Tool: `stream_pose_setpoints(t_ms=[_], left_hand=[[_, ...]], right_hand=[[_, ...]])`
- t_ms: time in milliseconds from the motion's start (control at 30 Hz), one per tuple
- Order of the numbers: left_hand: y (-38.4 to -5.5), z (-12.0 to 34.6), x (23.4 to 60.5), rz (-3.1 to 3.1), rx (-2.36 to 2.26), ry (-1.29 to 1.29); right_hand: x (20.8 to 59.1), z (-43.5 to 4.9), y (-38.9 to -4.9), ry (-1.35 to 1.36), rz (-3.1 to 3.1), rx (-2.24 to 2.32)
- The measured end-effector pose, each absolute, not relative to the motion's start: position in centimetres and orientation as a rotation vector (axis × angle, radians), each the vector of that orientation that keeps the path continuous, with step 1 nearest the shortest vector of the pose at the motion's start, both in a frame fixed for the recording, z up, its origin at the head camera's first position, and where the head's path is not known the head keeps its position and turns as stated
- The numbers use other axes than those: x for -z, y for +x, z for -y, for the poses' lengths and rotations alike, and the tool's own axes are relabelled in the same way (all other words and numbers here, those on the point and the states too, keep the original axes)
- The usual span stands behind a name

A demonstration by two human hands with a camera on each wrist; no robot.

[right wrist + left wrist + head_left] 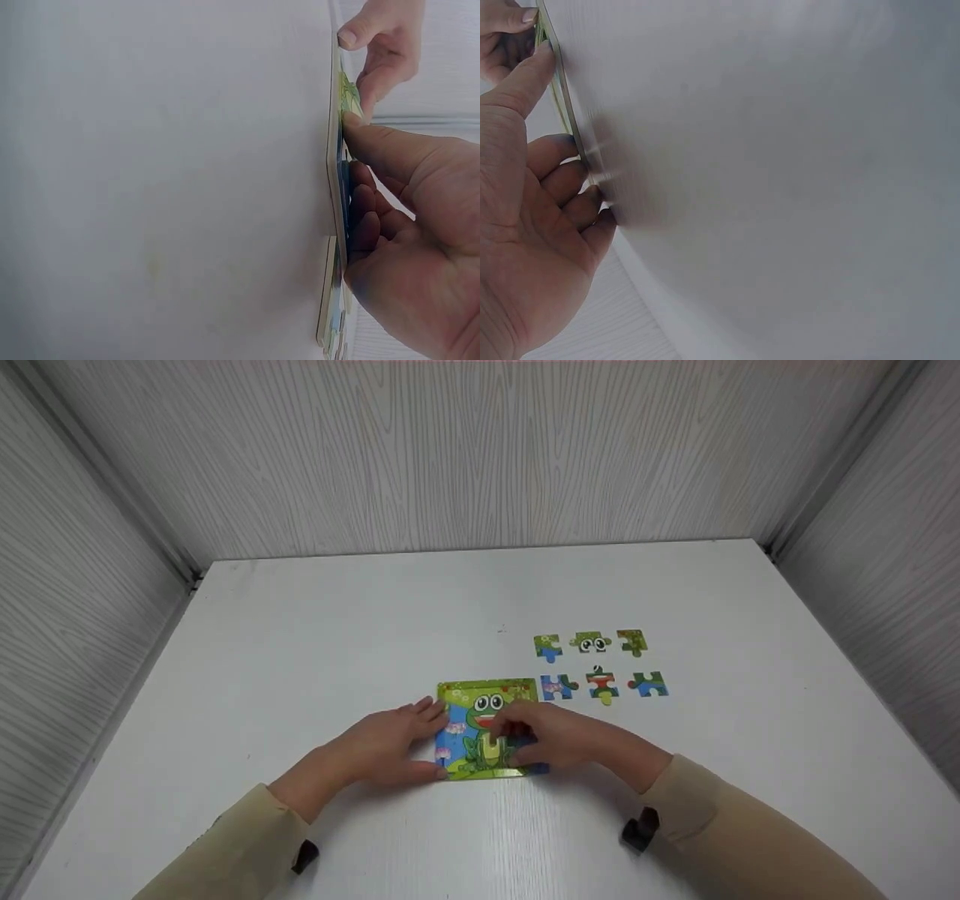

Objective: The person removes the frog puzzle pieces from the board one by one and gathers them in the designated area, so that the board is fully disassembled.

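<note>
In the head view, a square frog puzzle (487, 684) lies flat on the white table, its frog picture with white eyes showing. My left hand (382, 742) rests against its left edge, thumb at the near corner and fingers spread along the side. Over the right half leans my right hand (559, 735), its index finger bent down onto the frog's belly and the thumb lower, near the bottom edge. The right wrist view shows the other fingers (364, 199) curled beneath the palm. Whether a piece is pinched there is hidden.
Several loose puzzle pieces lie in two rows right of the board, among them an eyes piece (591, 644), a mouth piece (601, 682) and a corner piece (632, 641). Pale wood-grain panels (480, 457) stand behind and beside the table (360, 615).
</note>
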State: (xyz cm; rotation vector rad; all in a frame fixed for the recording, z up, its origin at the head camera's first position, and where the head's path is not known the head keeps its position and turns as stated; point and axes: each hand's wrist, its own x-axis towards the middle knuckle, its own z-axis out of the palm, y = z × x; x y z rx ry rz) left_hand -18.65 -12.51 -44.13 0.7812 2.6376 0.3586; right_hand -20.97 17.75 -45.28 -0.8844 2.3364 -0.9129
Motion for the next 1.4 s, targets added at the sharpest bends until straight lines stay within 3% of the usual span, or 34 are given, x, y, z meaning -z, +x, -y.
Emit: stream_pose_setpoints(t_ms=[1400], left_hand=[[-18.8,12.7,44.3,-2.636,-0.358,0.819]], right_hand=[[44.4,-17.3,-19.7,-0.851,-2.398,1.012]])
